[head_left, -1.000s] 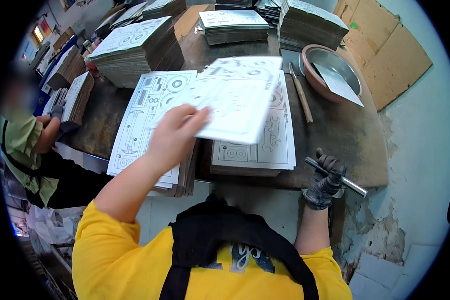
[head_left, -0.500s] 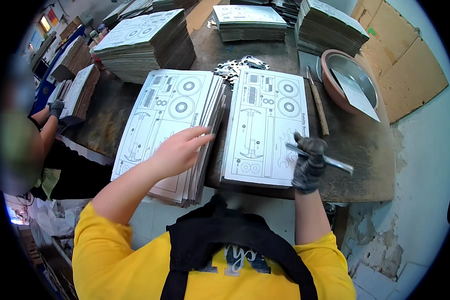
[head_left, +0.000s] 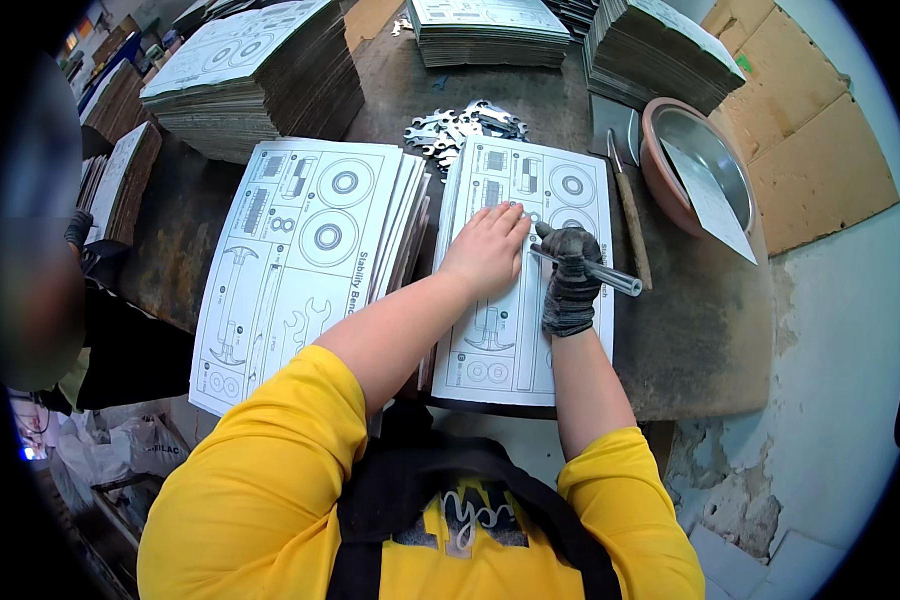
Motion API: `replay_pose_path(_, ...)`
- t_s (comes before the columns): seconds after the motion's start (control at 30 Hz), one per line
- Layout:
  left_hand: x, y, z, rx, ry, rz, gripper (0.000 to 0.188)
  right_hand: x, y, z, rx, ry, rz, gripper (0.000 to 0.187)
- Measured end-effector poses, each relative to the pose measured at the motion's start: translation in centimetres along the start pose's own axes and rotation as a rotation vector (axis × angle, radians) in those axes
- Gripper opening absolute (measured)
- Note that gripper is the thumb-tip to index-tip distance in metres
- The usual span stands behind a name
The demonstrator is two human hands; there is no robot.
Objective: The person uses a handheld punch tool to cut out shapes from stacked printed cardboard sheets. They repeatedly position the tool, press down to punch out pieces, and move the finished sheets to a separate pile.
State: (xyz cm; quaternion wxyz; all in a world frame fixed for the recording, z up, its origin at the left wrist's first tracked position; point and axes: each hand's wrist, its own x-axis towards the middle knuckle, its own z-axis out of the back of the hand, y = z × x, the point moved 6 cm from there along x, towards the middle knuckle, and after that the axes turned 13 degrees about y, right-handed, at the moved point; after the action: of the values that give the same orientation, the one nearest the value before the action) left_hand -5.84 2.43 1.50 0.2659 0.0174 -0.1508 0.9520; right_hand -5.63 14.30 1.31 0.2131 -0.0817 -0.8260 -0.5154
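My bare left hand lies flat, fingers extended, on the printed card sheets of the right stack. My right hand, in a dark glove, is closed around a shiny metal tube. It is over the right part of the same stack, just beside the left hand, and the tube's hollow end points right. To the left, a second stack of printed sheets has uneven, fanned layers along its right side. Small open-ended wrenches are heaped behind the two stacks.
A wooden-handled tool lies right of the stack, beside a pinkish basin with a printed sheet across it. Tall sheet stacks stand at the back. At the left edge, another person's gloved hand is near more stacks.
My left hand has moved right, from the left stack onto the right one. My right hand has shifted left and farther up that stack, still holding the tube.
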Motion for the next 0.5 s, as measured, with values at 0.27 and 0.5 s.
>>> replay_pose_path(0.27,0.2,-0.2,0.0,0.041,0.054,-0.005,0.045,-3.3,1.9,-3.2,-0.482,0.123,-0.237,0.011)
replay_pose_path(0.5,0.1,-0.3,-0.5,0.063,0.068,0.054,0.043,-15.6,8.8,-7.7,-0.702,0.42,0.073,0.006)
